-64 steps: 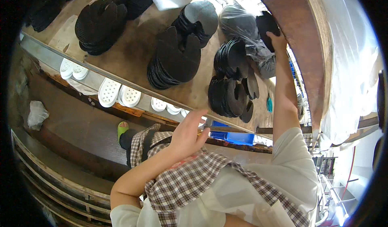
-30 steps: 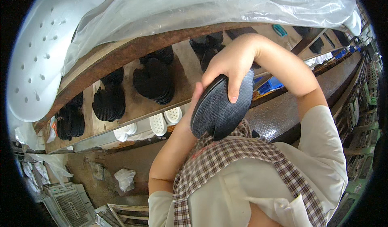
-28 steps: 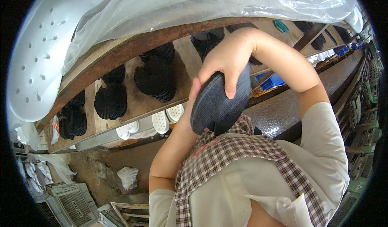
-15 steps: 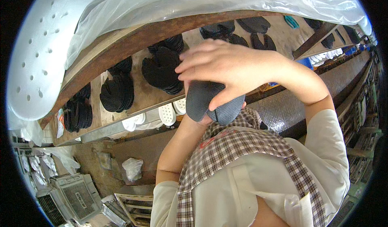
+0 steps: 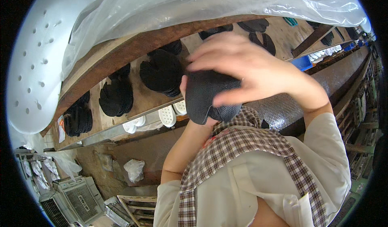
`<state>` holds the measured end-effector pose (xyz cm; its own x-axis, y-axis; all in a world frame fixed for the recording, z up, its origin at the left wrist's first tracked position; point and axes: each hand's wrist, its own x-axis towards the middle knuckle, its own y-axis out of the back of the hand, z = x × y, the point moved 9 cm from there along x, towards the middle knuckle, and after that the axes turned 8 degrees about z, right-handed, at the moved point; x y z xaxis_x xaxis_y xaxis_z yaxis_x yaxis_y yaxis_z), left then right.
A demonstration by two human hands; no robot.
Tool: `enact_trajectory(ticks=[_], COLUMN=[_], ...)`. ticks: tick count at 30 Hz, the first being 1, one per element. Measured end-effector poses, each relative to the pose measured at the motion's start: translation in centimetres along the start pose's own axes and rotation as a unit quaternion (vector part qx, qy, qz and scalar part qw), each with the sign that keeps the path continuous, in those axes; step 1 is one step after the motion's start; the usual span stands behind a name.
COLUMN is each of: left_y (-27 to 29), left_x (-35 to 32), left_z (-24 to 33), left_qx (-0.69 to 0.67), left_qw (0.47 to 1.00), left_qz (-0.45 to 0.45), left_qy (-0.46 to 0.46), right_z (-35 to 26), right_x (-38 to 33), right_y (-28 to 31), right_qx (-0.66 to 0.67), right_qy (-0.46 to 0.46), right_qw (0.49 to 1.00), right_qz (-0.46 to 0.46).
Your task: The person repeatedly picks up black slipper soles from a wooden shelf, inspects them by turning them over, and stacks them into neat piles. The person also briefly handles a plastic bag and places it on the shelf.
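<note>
In front of my chest, my left hand (image 5: 183, 86) supports black mesh-textured shoe pieces (image 5: 198, 99) with rounded ends, shaped like insoles. Its fingertips show at their left edge and the wrist below; the pieces hide the rest. Over their upper right side arches my right hand (image 5: 242, 67), blurred by motion. Its fingers stretch apart across the top, and the thumb lies over the front face; whether it presses on the pieces is not clear. Just beyond, a stack of similar black pieces (image 5: 161, 72) rests on the wooden table (image 5: 137, 101).
More black stacks (image 5: 116, 99) line the table. Above runs a wooden shelf edge (image 5: 161, 29) under clear plastic sheeting (image 5: 194, 4). A large white perforated sole (image 5: 34, 73) hangs over at left. White perforated soles (image 5: 167, 116) sit below the tabletop. A boxy grey vented unit (image 5: 79, 200) stands lower left.
My right hand's fingers and thumb have shifted slightly over the black pieces. The pieces have turned a little, showing more of their front face. The view has tilted slightly.
</note>
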<state>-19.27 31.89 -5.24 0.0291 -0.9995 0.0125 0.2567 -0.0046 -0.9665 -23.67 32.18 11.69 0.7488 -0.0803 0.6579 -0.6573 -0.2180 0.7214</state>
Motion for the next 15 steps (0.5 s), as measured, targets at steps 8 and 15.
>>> enact_trajectory(ticks=[8, 15], left_y=[-1.6, 0.4], left_x=[-0.5, -0.5], left_z=[1.4, 0.7], left_qx=[-0.089, 0.006], left_qw=[0.992, 0.993], left_qz=[-0.061, 0.021], left_qy=[-0.068, -0.114], right_z=[0.3, 1.6], right_x=[-7.1, -9.2], right_y=[-1.9, -1.8], right_qx=[-0.027, -0.083], right_qy=[-0.242, -0.313], right_qw=[0.97, 0.945], right_qz=[0.02, 0.031])
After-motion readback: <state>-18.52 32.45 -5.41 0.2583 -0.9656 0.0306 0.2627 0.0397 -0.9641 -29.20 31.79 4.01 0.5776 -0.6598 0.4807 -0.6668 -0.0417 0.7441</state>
